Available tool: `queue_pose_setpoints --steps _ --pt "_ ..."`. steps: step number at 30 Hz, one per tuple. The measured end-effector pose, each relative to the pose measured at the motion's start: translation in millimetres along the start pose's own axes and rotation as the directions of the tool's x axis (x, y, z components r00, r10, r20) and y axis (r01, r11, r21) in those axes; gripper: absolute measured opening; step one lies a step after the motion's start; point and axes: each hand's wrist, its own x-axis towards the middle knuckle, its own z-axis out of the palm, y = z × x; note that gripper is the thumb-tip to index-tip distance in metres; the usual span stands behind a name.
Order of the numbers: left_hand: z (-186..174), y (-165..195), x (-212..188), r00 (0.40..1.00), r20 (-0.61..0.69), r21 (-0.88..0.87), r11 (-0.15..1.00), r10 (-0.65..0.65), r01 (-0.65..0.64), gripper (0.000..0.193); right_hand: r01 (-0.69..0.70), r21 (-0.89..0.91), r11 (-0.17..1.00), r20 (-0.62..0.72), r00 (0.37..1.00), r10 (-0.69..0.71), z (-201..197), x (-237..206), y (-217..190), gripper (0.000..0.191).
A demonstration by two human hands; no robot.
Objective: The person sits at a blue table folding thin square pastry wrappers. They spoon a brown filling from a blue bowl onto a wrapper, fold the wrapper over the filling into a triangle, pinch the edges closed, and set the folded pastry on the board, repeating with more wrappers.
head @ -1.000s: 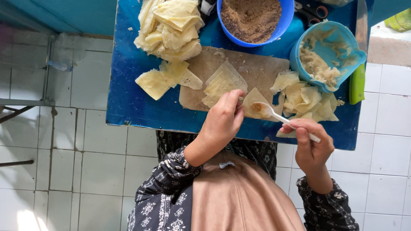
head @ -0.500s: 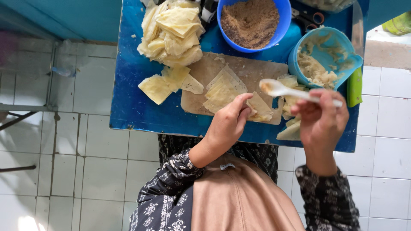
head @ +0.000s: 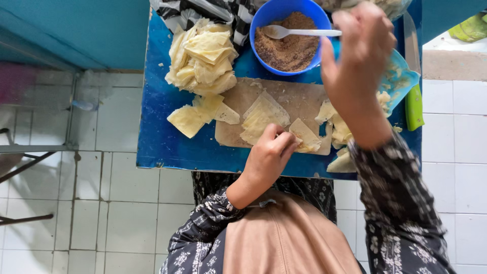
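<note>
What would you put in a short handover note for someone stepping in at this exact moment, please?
Left hand: fingers pressed on a pale dough wrapper lying on the wooden board.
Right hand: raised over the blue table, holding a white spoon whose bowl is in the blue bowl of brown crumbly filling.
Nearby: a pile of wrappers at the back of the table, two loose ones left of the board, more pieces to its right.
Done: wrappers laid out on the board.
Left: no filling shows on the wrapper under the left hand; the pile looks unfilled.
</note>
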Motion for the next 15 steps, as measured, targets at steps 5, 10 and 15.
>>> queue_pose_setpoints --steps 5,10,15 --pt "-3.6 -10.6 0.8 0.998 0.043 -0.01 0.999 -0.041 0.041 0.011 -0.291 0.181 0.939 0.509 0.845 0.164 -44.0 -79.1 -30.5 0.017" --pt "-0.2 -15.6 2.8 0.996 0.068 0.008 0.999 -0.05 0.049 0.012 -0.407 0.147 0.901 0.549 0.792 0.268 -31.8 -106.3 -40.0 0.014" --pt "1.6 -11.0 4.9 0.997 0.063 0.021 0.999 -0.051 0.049 0.012 -0.412 0.18 0.893 0.521 0.811 0.268 -33.7 -108.0 -38.2 0.008"
